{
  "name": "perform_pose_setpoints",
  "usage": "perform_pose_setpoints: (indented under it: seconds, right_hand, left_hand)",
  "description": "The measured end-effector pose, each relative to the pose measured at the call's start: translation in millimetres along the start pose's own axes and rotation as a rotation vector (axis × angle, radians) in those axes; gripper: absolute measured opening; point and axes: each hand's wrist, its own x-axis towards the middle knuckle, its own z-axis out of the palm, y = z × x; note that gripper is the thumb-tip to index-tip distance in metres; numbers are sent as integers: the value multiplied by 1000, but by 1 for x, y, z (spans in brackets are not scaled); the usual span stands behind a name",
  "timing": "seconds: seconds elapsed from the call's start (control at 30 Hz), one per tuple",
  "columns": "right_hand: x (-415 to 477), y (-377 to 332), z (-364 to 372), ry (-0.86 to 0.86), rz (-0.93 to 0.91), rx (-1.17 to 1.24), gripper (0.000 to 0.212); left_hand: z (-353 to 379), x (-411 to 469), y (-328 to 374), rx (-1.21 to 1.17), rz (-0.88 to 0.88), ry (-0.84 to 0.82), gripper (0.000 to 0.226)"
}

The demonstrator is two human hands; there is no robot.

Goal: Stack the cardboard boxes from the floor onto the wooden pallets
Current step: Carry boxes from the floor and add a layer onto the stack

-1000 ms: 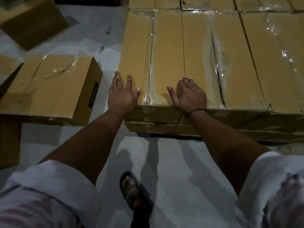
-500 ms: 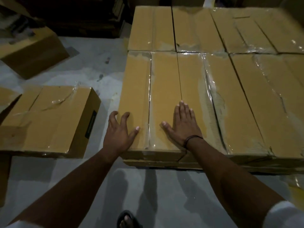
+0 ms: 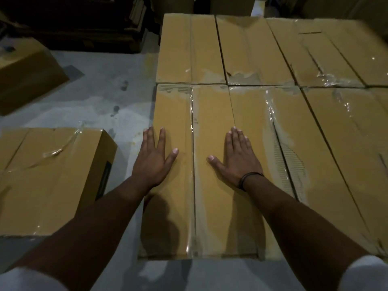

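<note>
A flat layer of taped boxes (image 3: pixel 262 49) fills the right side, packed edge to edge in two rows, and on the grey floor (image 3: pixel 94 97) at the left two more stand apart from it, a near box (image 3: pixel 52 175) and a far box (image 3: pixel 27 76). On the front left box (image 3: pixel 210 217) of the layer both hands lie flat with straight fingers and hold nothing, the left hand (image 3: pixel 152 158) at its left edge and the right hand (image 3: pixel 238 158) near its right edge. A thin dark band (image 3: pixel 249 178) is around the right wrist.

bare floor strip (image 3: pixel 126 106) between floor box (image 3: pixel 52 175) and tightly packed stacked boxes (image 3: pixel 273 122)
</note>
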Motion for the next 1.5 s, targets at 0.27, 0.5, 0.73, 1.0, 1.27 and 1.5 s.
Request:
perform_pose_setpoints:
  seconds: [0.27, 0.5, 0.73, 1.0, 1.27, 1.5]
  right_hand:
    - [53, 4, -11, -10, -4, 3, 102]
    - [114, 13, -21, 15, -22, -3, 105]
    - [184, 23, -34, 46, -21, 24, 109]
    - [239, 31, -42, 71, 26, 63, 109]
    - [242, 31, -45, 56, 41, 77, 107]
    - [263, 32, -53, 11, -25, 37, 114]
  left_hand:
    - [-7, 66, -1, 62, 8, 0, 86]
    - [-8, 128, -6, -30, -22, 19, 93]
    - [-18, 186, -5, -43, -32, 49, 100]
    - [-27, 235, 0, -122, -92, 63, 92]
    - [-25, 238, 3, -236, -165, 203, 67]
    - [-26, 239, -1, -191, -173, 198, 61]
